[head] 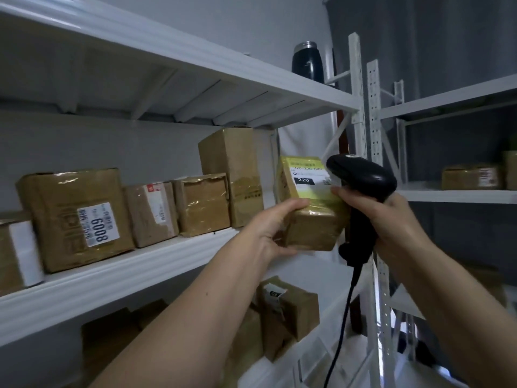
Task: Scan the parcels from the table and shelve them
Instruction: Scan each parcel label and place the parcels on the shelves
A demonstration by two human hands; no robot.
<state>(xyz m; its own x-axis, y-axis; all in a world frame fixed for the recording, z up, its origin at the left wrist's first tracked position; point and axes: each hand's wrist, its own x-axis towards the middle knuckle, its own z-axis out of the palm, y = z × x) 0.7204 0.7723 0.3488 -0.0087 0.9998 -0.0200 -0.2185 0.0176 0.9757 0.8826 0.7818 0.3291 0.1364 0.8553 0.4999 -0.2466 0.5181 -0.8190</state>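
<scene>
Filling the left of the view, a white metal rack ran away toward the corner; its middle shelf carried a row of brown cardboard boxes, and a second white rack stood to the right against a dark wall. Largest in the row was a box with a white label reading 8009; left of it a box with a blank white side was cut by the edge of the view; right of it sat a box with a red-marked label, then a box wrapped in shiny tape, then a tall box standing upright at the back. On the shelf below lay more boxes, one with a curled white label; on the right rack a low box rested alone; a dark flask stood on the top shelf. The parcel, a small brown box with a white label showing 220, was held in the air just off the right end of the middle shelf, not resting on it; the left hand gripped it from the left and below, fingers curled round its lower corner. The right hand was wrapped round the handle of a black scanner; its head sat just beside the parcel's label, its index finger touching the parcel's edge, and its cable hung down between the arms.
</scene>
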